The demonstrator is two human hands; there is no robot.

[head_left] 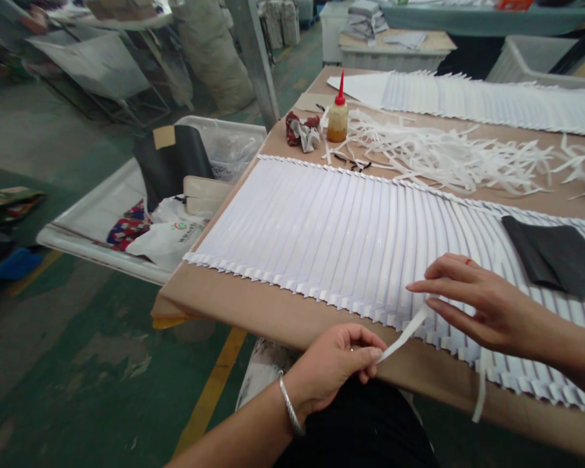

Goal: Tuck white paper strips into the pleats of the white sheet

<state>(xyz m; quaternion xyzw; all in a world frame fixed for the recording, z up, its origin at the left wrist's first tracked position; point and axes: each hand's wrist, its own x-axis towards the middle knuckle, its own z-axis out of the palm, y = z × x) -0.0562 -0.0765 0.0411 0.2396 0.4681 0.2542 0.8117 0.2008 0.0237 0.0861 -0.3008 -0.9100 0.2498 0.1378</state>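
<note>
My left hand [341,361], with a silver bangle at the wrist, pinches the lower end of a narrow white strip [405,335] just off the table's front edge. The strip slants up to my right hand [472,302], whose thumb and a finger hold its upper end while the other fingers stretch out. Beneath my right hand lies a long row of overlapping white pieces [322,227] with folded ends. Another white strip [481,387] hangs over the front edge below my right wrist. A folded black cloth [558,257] rests on the row at the right.
On the brown table [234,296] stand a red-tipped glue bottle [338,120], a crumpled wrapper [302,132], a heap of loose white strips [448,156] and a second white row [487,101] behind. A white bin [92,201] with bags stands left, near a metal post [256,58].
</note>
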